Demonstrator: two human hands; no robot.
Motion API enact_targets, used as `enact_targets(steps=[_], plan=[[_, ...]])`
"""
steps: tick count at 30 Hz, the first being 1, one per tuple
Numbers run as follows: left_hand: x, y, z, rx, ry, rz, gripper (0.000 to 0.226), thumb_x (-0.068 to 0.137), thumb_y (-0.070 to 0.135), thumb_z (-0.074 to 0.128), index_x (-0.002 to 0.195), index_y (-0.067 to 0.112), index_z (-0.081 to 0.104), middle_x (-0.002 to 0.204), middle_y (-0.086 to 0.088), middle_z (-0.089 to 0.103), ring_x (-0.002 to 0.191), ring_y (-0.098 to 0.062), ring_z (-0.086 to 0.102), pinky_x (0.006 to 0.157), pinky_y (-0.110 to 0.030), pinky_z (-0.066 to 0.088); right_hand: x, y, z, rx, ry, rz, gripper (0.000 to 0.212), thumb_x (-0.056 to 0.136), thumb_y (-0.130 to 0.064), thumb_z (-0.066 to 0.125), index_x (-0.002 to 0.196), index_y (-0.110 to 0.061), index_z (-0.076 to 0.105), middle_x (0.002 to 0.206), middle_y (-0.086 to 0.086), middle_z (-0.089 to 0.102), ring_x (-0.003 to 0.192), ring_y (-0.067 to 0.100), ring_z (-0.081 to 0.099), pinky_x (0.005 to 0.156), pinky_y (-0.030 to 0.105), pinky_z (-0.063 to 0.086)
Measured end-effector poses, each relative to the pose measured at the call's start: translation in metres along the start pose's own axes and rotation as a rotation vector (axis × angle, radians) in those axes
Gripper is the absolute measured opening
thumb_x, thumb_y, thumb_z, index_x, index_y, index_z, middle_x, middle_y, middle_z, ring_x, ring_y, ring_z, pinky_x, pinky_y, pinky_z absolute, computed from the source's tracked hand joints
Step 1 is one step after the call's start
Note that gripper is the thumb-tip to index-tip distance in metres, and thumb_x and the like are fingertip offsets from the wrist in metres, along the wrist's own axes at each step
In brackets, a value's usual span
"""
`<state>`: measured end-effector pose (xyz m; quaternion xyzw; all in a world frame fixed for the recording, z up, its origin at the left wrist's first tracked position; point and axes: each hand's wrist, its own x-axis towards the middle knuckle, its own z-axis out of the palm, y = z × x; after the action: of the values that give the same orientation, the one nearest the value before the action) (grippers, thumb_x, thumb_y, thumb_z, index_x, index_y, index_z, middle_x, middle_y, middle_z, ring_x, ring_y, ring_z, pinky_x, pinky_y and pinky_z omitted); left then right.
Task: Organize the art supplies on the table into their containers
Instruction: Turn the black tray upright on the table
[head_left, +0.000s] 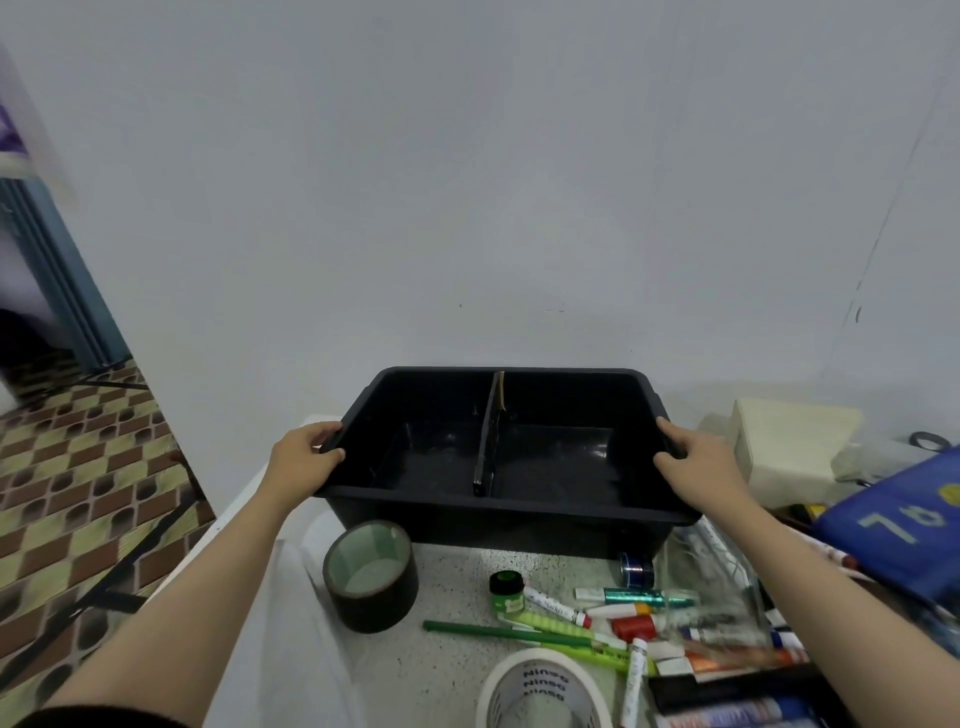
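Observation:
A black plastic bin (498, 506) with a divider (487, 441) down its middle sits at the back of the table, both compartments empty. My left hand (304, 457) grips its left rim and my right hand (693, 460) grips its right rim. In front of the bin lie a dark tape roll (371, 574), a white tape roll (540, 691), a small green paint jar (506, 587), a green pencil (498, 633), and several markers and paint tubes (639, 618).
A clear plastic container (722, 582) lies right of the markers. A blue folder (904, 525) and a cream box (789, 447) crowd the right side. The white wall stands right behind the bin. The table's left edge drops to a tiled floor (88, 467).

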<state>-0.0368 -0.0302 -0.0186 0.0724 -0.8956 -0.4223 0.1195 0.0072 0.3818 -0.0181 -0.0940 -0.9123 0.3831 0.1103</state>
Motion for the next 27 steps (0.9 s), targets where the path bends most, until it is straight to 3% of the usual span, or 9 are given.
enact_targets(steps=[5,10,13,16,19,22,24,27], plan=[[-0.012,0.002,-0.003,0.022,-0.018,0.007,0.04,0.087,0.004,0.06,0.127,0.009,0.057,0.125,-0.01,0.06,0.107,-0.023,0.057,0.09,-0.033,0.046,0.0,0.0,-0.003,-0.014,-0.025,-0.017,0.053,0.091,-0.008,0.051,0.143,-0.014,0.04,0.142,0.007,0.046,0.127,0.024,0.045,0.102,0.029,0.034],[-0.033,-0.003,-0.007,0.047,-0.009,0.029,0.037,0.09,0.011,0.058,0.127,0.011,0.056,0.127,-0.01,0.059,0.114,-0.027,0.056,0.095,-0.03,0.038,-0.001,0.003,-0.008,-0.133,-0.167,-0.041,0.059,0.094,-0.02,0.051,0.148,-0.015,0.027,0.149,0.007,0.038,0.134,0.025,0.038,0.105,0.029,0.03],[-0.048,-0.003,-0.008,0.129,0.044,0.106,0.036,0.092,0.014,0.057,0.128,0.01,0.055,0.127,-0.011,0.057,0.116,-0.029,0.052,0.093,-0.031,0.037,-0.011,0.005,-0.007,-0.195,-0.127,-0.106,0.062,0.094,-0.023,0.051,0.149,-0.015,0.023,0.146,0.013,0.037,0.13,0.03,0.039,0.104,0.034,0.033],[-0.064,-0.006,-0.01,0.214,0.189,0.175,0.046,0.087,0.016,0.064,0.131,0.013,0.052,0.126,-0.015,0.051,0.116,-0.03,0.049,0.101,-0.041,0.037,-0.032,0.003,-0.006,-0.169,0.043,-0.301,0.053,0.093,-0.02,0.052,0.143,-0.019,0.036,0.141,0.01,0.042,0.128,0.026,0.04,0.103,0.036,0.034],[-0.086,-0.001,-0.011,0.215,0.29,0.207,0.039,0.084,0.017,0.067,0.122,0.018,0.058,0.113,-0.01,0.056,0.103,-0.03,0.055,0.095,-0.05,0.042,-0.058,-0.001,-0.003,-0.05,0.062,-0.518,0.042,0.09,-0.015,0.056,0.131,-0.026,0.051,0.129,-0.001,0.053,0.122,0.017,0.044,0.101,0.029,0.033],[-0.111,0.01,-0.008,0.3,0.224,0.285,0.026,0.083,0.02,0.067,0.108,0.026,0.065,0.096,0.006,0.063,0.096,-0.023,0.057,0.089,-0.047,0.043,-0.092,-0.003,0.001,0.03,-0.079,-0.632,0.042,0.087,-0.013,0.058,0.118,-0.041,0.052,0.121,-0.015,0.051,0.118,0.002,0.043,0.103,0.025,0.033],[-0.128,0.019,-0.004,0.38,0.107,0.321,0.019,0.084,0.025,0.066,0.101,0.033,0.066,0.093,0.015,0.064,0.098,-0.017,0.056,0.09,-0.042,0.04,-0.117,-0.005,0.001,0.059,-0.307,-0.648,0.043,0.079,-0.024,0.054,0.113,-0.05,0.052,0.122,-0.022,0.049,0.119,-0.006,0.041,0.103,0.019,0.031],[-0.15,0.031,0.004,0.494,-0.076,0.31,0.021,0.085,0.033,0.064,0.104,0.041,0.063,0.103,0.018,0.063,0.103,-0.013,0.054,0.087,-0.032,0.028,-0.145,-0.005,-0.001,-0.012,-0.673,-0.61,0.051,0.068,-0.039,0.05,0.118,-0.047,0.054,0.129,-0.022,0.042,0.12,-0.012,0.036,0.098,0.011,0.03]])
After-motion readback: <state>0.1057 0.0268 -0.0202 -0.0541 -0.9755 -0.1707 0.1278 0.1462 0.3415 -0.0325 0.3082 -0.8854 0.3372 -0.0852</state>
